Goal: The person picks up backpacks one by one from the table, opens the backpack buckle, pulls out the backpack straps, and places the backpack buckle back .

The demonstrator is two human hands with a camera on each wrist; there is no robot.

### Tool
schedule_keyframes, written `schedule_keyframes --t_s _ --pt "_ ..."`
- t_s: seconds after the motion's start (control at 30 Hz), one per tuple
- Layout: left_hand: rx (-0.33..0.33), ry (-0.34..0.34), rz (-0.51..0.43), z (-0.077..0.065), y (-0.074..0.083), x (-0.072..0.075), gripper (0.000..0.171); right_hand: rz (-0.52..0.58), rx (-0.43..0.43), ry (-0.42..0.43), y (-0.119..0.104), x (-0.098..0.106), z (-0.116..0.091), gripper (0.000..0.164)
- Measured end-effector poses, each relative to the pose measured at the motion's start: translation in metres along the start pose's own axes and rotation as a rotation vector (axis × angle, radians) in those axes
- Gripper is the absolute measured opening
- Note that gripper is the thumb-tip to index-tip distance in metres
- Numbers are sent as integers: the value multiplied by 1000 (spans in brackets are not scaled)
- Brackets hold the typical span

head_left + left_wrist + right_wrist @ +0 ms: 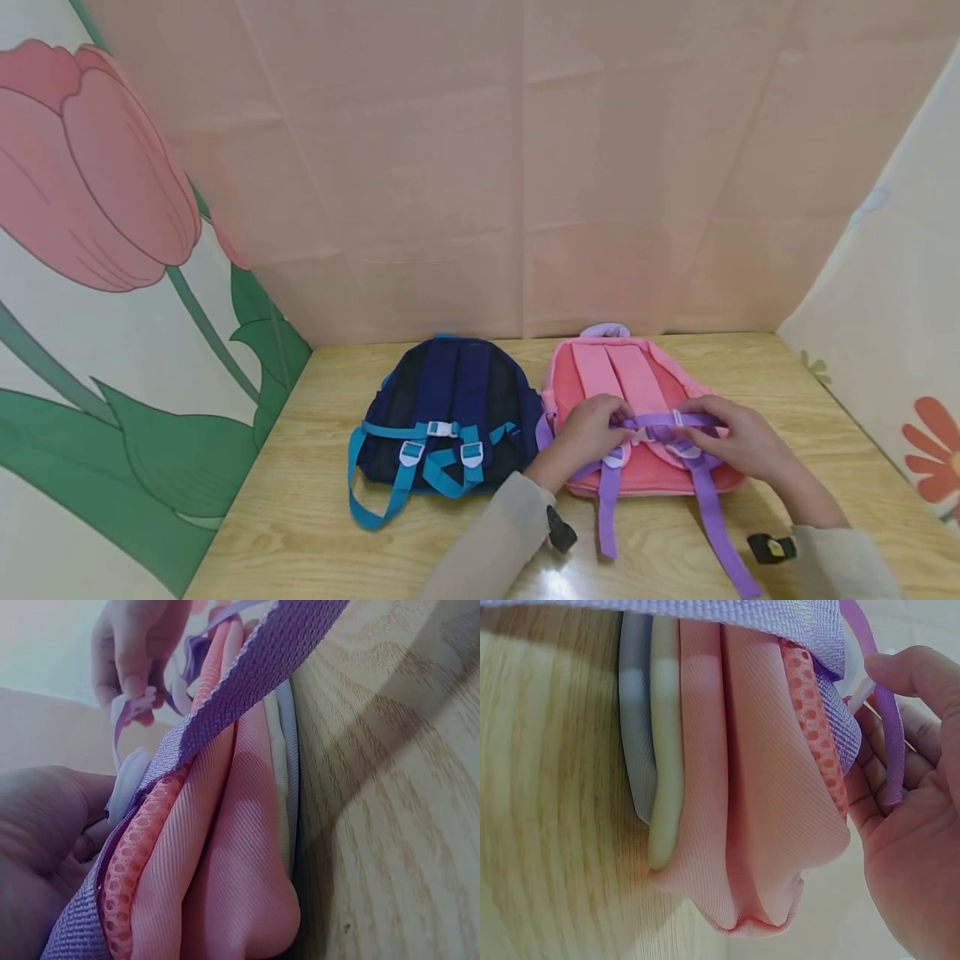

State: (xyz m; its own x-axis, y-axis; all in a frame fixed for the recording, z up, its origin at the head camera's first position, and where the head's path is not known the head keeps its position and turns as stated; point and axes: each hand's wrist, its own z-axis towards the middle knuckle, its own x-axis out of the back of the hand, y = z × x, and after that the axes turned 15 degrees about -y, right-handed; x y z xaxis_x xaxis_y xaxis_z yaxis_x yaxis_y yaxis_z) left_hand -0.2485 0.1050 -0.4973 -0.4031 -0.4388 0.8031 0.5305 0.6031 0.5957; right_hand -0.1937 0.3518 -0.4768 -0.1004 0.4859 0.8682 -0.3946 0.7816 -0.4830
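A pink backpack point(652, 481) lies on the table with its shoulder straps facing up. Across those straps runs a thin purple chest strap point(652, 420) with a white slider point(678, 417). At its left end my left hand point(588, 432) holds the strap between thumb and curled fingers; the fingertips are partly hidden. My right hand point(742, 435) pinches the strap's right part, and in the right wrist view a white plastic piece point(861, 696) shows by its fingers. Loose purple webbing point(609, 512) hangs from the pack's lower side toward the front.
To the left, touching the pink pack, lies a dark blue backpack point(457, 375) with light blue straps and a fastened white chest buckle point(441, 429). A plain pinkish sheet point(480, 167) stands behind the wooden table point(300, 500). Flower-print panels point(112, 183) stand at both sides.
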Motion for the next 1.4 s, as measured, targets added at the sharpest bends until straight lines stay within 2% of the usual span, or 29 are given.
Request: schedule_keyframes --t_s 0.37,0.63,0.87,1.07,1.4 --pt "6 -8 1 0 0 0 19 11 -37 -13 1 5 -4 33" --pt "5 -13 3 0 0 1 19 -22 -33 19 7 6 -7 31" --pt "7 -18 -1 -1 1 0 19 -4 -26 39 10 7 -11 31" --pt "6 -14 22 1 0 -1 17 -1 -59 23 11 8 -13 31" --pt "6 -9 50 2 0 -2 16 23 -66 4 11 10 -15 31"
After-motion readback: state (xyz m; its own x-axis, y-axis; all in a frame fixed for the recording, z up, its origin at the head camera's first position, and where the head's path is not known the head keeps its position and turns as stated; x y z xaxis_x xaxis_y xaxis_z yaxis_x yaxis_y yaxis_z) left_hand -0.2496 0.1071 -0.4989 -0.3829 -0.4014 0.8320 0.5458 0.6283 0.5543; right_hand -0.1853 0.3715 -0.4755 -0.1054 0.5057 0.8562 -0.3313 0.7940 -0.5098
